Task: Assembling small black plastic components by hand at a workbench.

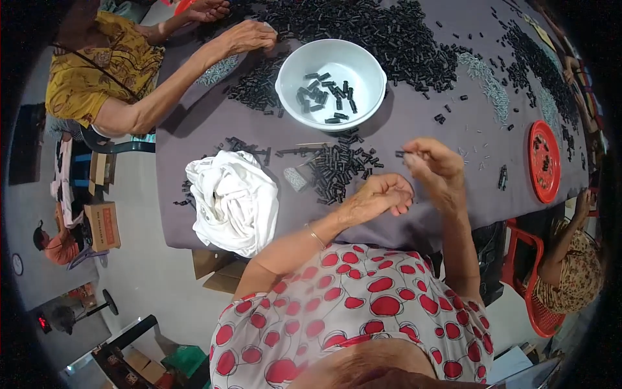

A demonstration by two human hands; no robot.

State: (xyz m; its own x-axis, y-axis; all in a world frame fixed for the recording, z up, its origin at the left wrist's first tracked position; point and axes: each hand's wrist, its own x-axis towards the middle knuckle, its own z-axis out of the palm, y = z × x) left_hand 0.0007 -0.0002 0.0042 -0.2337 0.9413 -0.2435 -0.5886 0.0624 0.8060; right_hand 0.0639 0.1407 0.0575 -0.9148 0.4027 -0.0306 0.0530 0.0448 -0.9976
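My right hand [438, 166] is raised over the near side of the table, its fingers pinching a small black plastic part [400, 154]. Just left of it and lower, my left hand [381, 196] has its fingers curled in; what they hold, if anything, is hidden. Beside my left hand lies a loose pile of short black cylindrical parts [340, 170]. A small clear packet of tiny pale pieces [295, 179] rests at that pile's left edge. Beyond the pile stands a white plastic basin [284, 97] with several black parts on its bottom.
A crumpled white cloth [233, 202] lies at the left front. A large heap of black parts [363, 26] covers the far side. Silvery screw-like pieces [492, 97] and a red tray [538, 181] are at the right. Another person's arm [188, 74] reaches in from the far left.
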